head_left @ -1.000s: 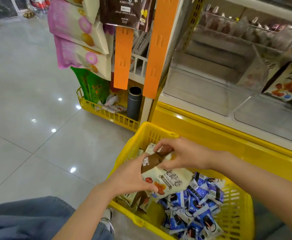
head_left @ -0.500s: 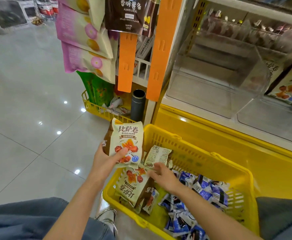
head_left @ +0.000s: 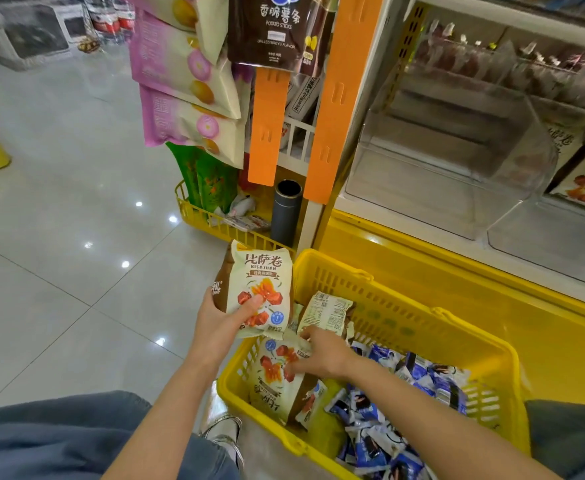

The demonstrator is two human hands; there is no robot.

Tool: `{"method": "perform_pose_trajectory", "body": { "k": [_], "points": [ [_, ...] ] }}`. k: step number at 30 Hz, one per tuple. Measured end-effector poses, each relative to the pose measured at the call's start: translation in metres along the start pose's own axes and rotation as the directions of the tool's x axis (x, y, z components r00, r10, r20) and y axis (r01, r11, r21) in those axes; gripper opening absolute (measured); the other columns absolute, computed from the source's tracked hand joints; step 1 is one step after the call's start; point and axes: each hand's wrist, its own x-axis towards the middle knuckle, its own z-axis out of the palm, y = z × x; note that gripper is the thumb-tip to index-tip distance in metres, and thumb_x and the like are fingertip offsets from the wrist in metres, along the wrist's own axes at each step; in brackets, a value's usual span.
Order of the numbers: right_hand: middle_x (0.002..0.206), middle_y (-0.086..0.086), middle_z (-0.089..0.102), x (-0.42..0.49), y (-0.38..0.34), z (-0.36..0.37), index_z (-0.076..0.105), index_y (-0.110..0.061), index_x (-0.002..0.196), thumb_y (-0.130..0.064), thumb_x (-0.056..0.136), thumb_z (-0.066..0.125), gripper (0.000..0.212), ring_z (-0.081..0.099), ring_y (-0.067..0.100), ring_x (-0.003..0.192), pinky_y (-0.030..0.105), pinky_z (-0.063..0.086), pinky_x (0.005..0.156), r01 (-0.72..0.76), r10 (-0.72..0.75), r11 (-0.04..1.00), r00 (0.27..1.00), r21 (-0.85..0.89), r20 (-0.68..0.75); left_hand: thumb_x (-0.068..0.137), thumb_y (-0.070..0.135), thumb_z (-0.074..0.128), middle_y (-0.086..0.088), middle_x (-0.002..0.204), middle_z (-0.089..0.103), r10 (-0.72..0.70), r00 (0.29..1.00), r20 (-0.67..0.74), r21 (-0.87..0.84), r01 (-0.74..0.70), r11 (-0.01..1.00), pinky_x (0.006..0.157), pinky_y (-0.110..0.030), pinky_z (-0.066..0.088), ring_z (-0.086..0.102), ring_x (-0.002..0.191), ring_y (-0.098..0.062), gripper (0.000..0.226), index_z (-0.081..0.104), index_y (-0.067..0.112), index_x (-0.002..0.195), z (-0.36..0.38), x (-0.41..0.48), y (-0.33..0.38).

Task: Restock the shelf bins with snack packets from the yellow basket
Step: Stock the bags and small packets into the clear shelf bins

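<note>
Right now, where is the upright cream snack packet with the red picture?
In the head view, left of centre: the left hand holds the cream packet upright just outside the left rim of the yellow basket, below the dark cylinder.

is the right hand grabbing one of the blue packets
No, the right hand touches a cream packet in the yellow basket; the blue packets lie beside it.

The yellow basket (head_left: 388,299) is moulded plastic, slightly glossy. The snack packets (head_left: 260,289) above and inside it are shiny film. Behind it the shelf bins (head_left: 422,188) are clear smooth plastic; beside it the floor (head_left: 59,237) is polished, reflective tile.
</note>
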Motion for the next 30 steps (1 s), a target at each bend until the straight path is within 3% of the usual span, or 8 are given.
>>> {"method": "perform_pose_trajectory", "body": {
  "k": [3,6,10,13,18,22,26,30],
  "points": [
    [0.112,-0.001,0.056,-0.008,0.016,-0.024,0.04,-0.014,0.13,-0.046,0.065,0.08,0.083,0.056,0.014,0.096,0.021,0.047,0.072,-0.043,0.072,0.973,0.99,0.227,-0.123,0.054,0.041,0.078,0.009,0.095,0.068,-0.005,0.999,-0.038,-0.029,0.003,1.0,0.051,-0.012,0.05,0.068,0.08,-0.006,0.065,0.051,0.028,0.112,0.001,0.001,-0.001],
    [0.094,-0.007,0.058,-0.013,0.035,-0.032,0.032,-0.01,0.132,-0.031,0.069,0.081,0.082,0.064,0.009,0.082,0.021,0.054,0.065,-0.043,0.249,0.804,0.93,0.594,-0.27,0.065,0.031,0.079,0.004,0.099,0.068,-0.011,0.998,-0.054,-0.04,0.009,0.999,0.056,-0.016,0.052,0.068,0.087,-0.011,0.059,0.051,0.022,0.117,0.007,0.003,-0.005],
    [0.119,0.011,0.06,-0.016,0.048,-0.007,0.006,-0.008,0.146,-0.015,0.073,0.079,0.103,0.064,0.026,0.102,0.037,0.056,0.083,-0.153,0.323,0.588,0.945,0.795,-0.056,0.069,0.027,0.079,-0.001,0.103,0.069,-0.021,0.999,-0.029,-0.023,0.02,1.0,0.065,-0.024,0.053,0.068,0.09,-0.014,0.057,0.052,0.019,0.118,0.014,0.004,-0.009],
    [0.132,0.007,0.051,-0.014,0.05,0.006,0.009,-0.014,0.148,-0.017,0.07,0.082,0.107,0.056,0.022,0.114,0.034,0.047,0.096,-0.19,0.282,0.643,0.959,0.742,0.001,0.069,0.027,0.078,0.0,0.103,0.069,-0.021,1.0,-0.009,-0.008,0.021,1.0,0.065,-0.024,0.055,0.068,0.09,-0.014,0.057,0.052,0.02,0.119,0.015,0.004,-0.011],
    [0.104,-0.006,0.062,-0.001,0.03,-0.002,0.04,-0.01,0.126,-0.038,0.074,0.076,0.069,0.06,0.005,0.085,0.014,0.049,0.074,-0.11,0.282,0.745,0.946,0.658,-0.161,0.07,0.027,0.078,0.001,0.104,0.068,-0.025,1.0,-0.018,0.019,0.025,1.0,0.064,-0.023,0.054,0.068,0.09,-0.013,0.056,0.052,0.02,0.12,0.016,0.004,-0.014],
    [0.13,0.006,0.054,0.015,0.024,-0.019,0.027,-0.017,0.139,-0.05,0.069,0.076,0.092,0.055,0.023,0.115,0.028,0.044,0.09,-0.159,0.286,0.83,0.944,0.534,-0.164,0.069,0.026,0.078,0.0,0.102,0.067,-0.029,0.999,-0.038,0.036,0.031,0.999,0.063,-0.024,0.054,0.067,0.09,-0.014,0.057,0.051,0.019,0.118,0.018,0.004,-0.015],
    [0.117,0.005,0.064,0.017,0.025,-0.027,0.053,-0.014,0.121,-0.047,0.07,0.076,0.065,0.064,0.02,0.1,0.036,0.056,0.083,-0.218,0.224,0.909,0.974,0.355,0.025,0.069,0.026,0.079,0.002,0.101,0.068,-0.026,0.999,-0.041,0.054,0.028,0.998,0.059,-0.02,0.053,0.067,0.088,-0.011,0.055,0.051,0.021,0.116,0.019,0.003,-0.016],
    [0.096,0.003,0.071,-0.001,0.033,-0.03,0.061,-0.014,0.095,-0.036,0.076,0.074,0.032,0.069,0.016,0.084,0.033,0.059,0.074,-0.181,0.217,0.837,0.976,0.517,-0.01,0.069,0.028,0.079,0.003,0.1,0.067,-0.011,0.998,-0.058,0.065,0.015,0.998,0.06,-0.02,0.053,0.067,0.09,-0.013,0.054,0.05,0.023,0.114,0.024,0.001,-0.011]
  ]
}}
